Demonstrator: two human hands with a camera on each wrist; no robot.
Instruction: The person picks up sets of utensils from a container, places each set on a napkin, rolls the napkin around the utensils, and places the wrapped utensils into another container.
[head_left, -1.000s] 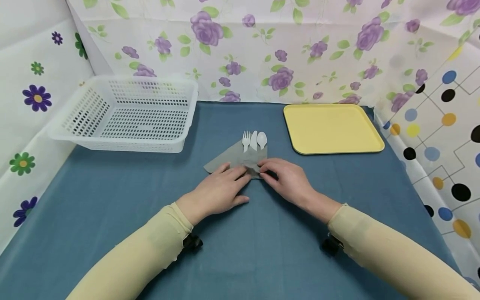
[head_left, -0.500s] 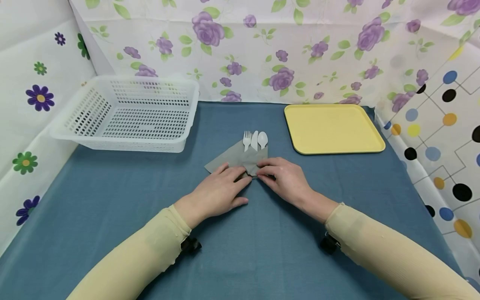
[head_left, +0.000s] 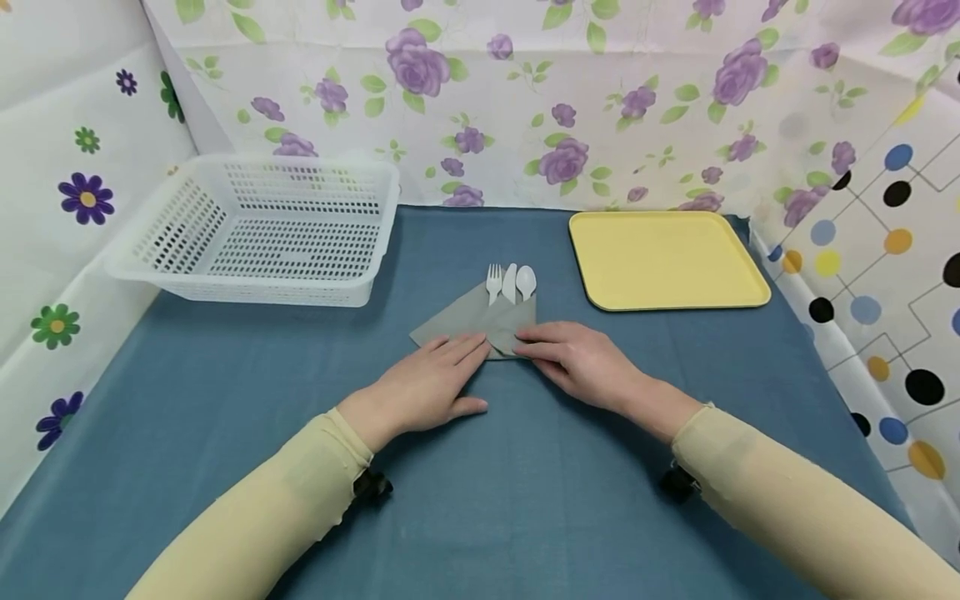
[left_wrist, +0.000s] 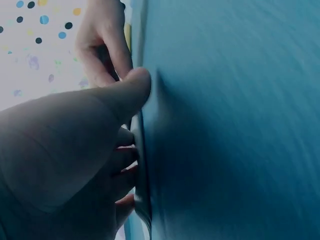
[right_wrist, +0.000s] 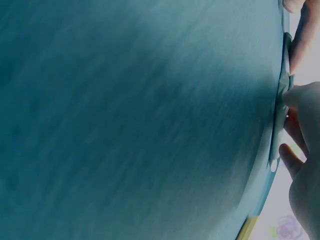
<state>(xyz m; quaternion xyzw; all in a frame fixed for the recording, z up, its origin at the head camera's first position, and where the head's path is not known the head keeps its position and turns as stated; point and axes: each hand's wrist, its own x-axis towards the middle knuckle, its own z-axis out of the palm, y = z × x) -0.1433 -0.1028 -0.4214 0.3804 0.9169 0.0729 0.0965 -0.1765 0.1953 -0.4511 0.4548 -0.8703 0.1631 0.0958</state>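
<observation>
A grey folded napkin (head_left: 454, 317) lies on the blue cloth in the head view. The tips of a white plastic fork (head_left: 493, 282), a knife (head_left: 510, 282) and a spoon (head_left: 527, 282) stick out of its far edge; the napkin hides their lower parts. My left hand (head_left: 423, 379) rests with straight fingers on the napkin's near left part, thumb spread on the cloth. From the right, my right hand (head_left: 585, 367) touches the napkin's near right part with its fingertips. Side-on in the right wrist view, the napkin (right_wrist: 281, 107) is a thin strip under both hands.
A white perforated plastic basket (head_left: 300, 292) stands at the back left. At the back right lies a yellow tray (head_left: 667, 258). Patterned sheets (head_left: 487, 83) rise behind and beside the blue-covered table (head_left: 480, 500).
The napkin's raised near edge now lies flatter. My left hand has shifted slightly left with its fingers straighter, and the right hand's pinch at the napkin has loosened.
</observation>
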